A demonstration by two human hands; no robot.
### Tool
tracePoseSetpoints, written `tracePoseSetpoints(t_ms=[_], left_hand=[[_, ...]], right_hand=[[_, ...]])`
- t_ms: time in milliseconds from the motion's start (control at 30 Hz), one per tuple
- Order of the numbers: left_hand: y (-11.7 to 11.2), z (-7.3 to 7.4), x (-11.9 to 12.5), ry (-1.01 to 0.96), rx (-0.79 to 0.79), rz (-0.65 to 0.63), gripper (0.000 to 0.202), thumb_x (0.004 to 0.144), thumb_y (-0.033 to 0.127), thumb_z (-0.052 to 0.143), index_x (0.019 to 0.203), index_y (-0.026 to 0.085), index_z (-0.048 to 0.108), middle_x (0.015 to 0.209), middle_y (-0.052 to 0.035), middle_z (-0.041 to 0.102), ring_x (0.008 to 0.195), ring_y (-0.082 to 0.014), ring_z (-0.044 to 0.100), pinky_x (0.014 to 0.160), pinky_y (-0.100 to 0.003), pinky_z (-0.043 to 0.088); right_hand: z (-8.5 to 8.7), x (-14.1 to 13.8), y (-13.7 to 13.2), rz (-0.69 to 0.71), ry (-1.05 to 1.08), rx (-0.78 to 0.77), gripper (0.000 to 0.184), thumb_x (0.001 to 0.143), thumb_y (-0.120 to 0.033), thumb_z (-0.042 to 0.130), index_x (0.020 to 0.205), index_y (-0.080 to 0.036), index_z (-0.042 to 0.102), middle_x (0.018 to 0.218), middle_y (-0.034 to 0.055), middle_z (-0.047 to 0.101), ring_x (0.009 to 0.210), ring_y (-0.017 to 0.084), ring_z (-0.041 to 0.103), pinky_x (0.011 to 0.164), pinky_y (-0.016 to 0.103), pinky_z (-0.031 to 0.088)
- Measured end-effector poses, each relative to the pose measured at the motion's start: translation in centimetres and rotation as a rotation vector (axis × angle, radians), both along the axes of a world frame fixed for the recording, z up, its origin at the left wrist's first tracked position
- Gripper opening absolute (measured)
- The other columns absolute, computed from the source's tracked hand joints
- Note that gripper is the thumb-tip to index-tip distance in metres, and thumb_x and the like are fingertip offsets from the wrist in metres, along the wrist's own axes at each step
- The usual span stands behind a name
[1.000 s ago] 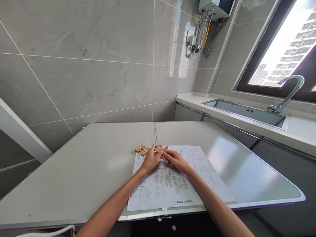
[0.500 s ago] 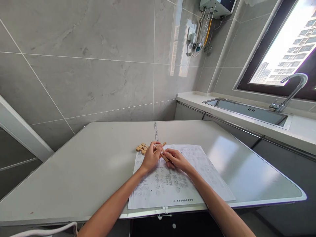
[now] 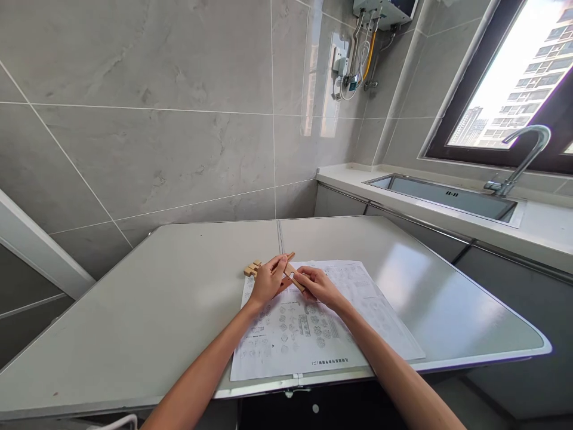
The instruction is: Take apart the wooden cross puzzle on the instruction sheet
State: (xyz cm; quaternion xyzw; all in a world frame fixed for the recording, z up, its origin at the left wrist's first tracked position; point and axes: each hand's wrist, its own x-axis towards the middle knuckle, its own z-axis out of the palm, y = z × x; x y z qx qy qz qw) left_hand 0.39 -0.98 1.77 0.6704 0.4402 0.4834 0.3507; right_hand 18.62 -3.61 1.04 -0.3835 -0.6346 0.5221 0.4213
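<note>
Two slim wooden puzzle pieces meet crosswise between my hands, above a printed instruction sheet [image 3: 313, 340]. My left hand [image 3: 267, 280] is closed on one wooden puzzle piece [image 3: 290, 256], whose tip pokes out past the fingers. Fingers of my right hand [image 3: 319, 285] pinch the other notched wooden puzzle piece [image 3: 290, 270], which slants down toward the right palm. Whether the two are fitted together or only touching I cannot tell. Behind my left hand lie several more notched wooden pieces [image 3: 251, 268], partly hidden by it, at the sheet's upper left corner.
The pale folding table [image 3: 156, 310] has a seam down its middle. A tiled wall [image 3: 179, 161] stands behind it. To the right run a counter with a sink [image 3: 443, 197] and a faucet [image 3: 523, 161]. A white cable [image 3: 119, 423] shows at the lower left.
My hands have turned the two pieces, so the notched one shows more between them. My left hand covers more of the loose pieces. The view has shifted slightly.
</note>
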Motion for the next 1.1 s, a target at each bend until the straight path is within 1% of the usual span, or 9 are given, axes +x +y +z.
tracePoseSetpoints(t_ms=[133,233,333,400,500,600,667,933,1100], left_hand=[[0.0,-0.4,0.2,0.039,0.044,0.019,0.054,0.101,0.062,0.047,0.116,0.020,0.077,0.080,-0.0047,0.074,0.087,-0.0236,0.071,0.077,-0.033,0.057],[0.5,-0.6,-0.2,0.026,0.040,0.044,0.053,0.099,0.064,0.050,0.106,0.019,0.078,0.070,-0.0041,0.070,0.072,-0.0210,0.068,0.066,-0.031,0.055],[1.4,-0.1,-1.6,-0.048,-0.017,0.137,0.056,0.098,0.068,0.049,0.088,0.019,0.074,0.056,0.0012,0.056,0.046,-0.0134,0.050,0.046,-0.027,0.042],[1.7,0.4,-2.6,-0.072,-0.014,0.184,0.061,0.102,0.069,0.039,0.080,0.020,0.068,0.055,0.0030,0.050,0.042,-0.0104,0.039,0.042,-0.026,0.035],[1.5,0.9,-3.2,0.010,0.079,0.223,0.053,0.102,0.065,0.044,0.091,0.021,0.072,0.060,0.0031,0.052,0.048,-0.0115,0.043,0.048,-0.025,0.036],[0.8,0.7,-2.5,0.154,0.147,0.146,0.049,0.102,0.061,0.048,0.124,0.024,0.071,0.066,0.0016,0.060,0.057,-0.0160,0.054,0.058,-0.027,0.042],[0.3,0.3,-2.0,0.254,0.193,0.106,0.048,0.103,0.059,0.048,0.128,0.025,0.070,0.070,-0.0006,0.065,0.064,-0.0188,0.060,0.067,-0.029,0.046],[-0.2,-1.5,-1.4,0.568,0.288,-0.003,0.035,0.104,0.050,0.048,0.100,0.025,0.072,0.077,-0.0048,0.072,0.069,-0.0224,0.066,0.069,-0.033,0.047],[-0.7,-1.0,-1.0,0.550,0.398,-0.090,0.025,0.098,0.039,0.060,0.080,0.024,0.067,0.095,-0.0084,0.073,0.097,-0.0286,0.063,0.087,-0.042,0.050]], right_hand=[[-0.2,-0.4,0.0,-0.023,0.009,0.021,0.044,0.092,-0.065,0.061,0.085,-0.022,0.065,0.049,-0.0053,0.052,0.040,0.011,0.034,0.042,0.026,0.026],[-0.2,-0.2,0.0,-0.014,0.028,0.003,0.041,0.092,-0.062,0.062,0.084,-0.022,0.066,0.048,-0.0055,0.051,0.039,0.010,0.034,0.042,0.025,0.026],[-0.3,0.2,0.0,-0.024,0.064,-0.057,0.040,0.090,-0.060,0.067,0.080,-0.022,0.066,0.047,-0.0058,0.049,0.039,0.010,0.034,0.040,0.024,0.025],[-0.6,0.4,0.2,-0.063,0.092,-0.079,0.041,0.089,-0.061,0.068,0.079,-0.022,0.065,0.048,-0.0054,0.049,0.039,0.010,0.037,0.040,0.023,0.025],[-1.5,0.1,0.7,-0.164,0.125,-0.079,0.044,0.090,-0.066,0.064,0.082,-0.022,0.062,0.050,-0.0051,0.053,0.039,0.011,0.040,0.039,0.023,0.027],[-2.6,-0.2,1.6,-0.277,0.155,-0.070,0.049,0.091,-0.072,0.058,0.087,-0.023,0.059,0.054,-0.0038,0.059,0.038,0.011,0.045,0.039,0.024,0.031],[-3.3,-0.2,2.1,-0.346,0.172,-0.059,0.053,0.089,-0.076,0.057,0.089,-0.023,0.057,0.062,-0.0012,0.066,0.040,0.012,0.050,0.041,0.024,0.035],[-5.0,0.3,3.4,-0.471,0.165,-0.029,0.062,0.083,-0.083,0.058,0.088,-0.022,0.055,0.075,0.0043,0.074,0.041,0.012,0.055,0.042,0.027,0.038],[-5.3,0.2,3.4,-0.457,0.146,-0.020,0.062,0.082,-0.083,0.059,0.087,-0.022,0.057,0.073,0.0037,0.073,0.040,0.012,0.055,0.042,0.027,0.038]])
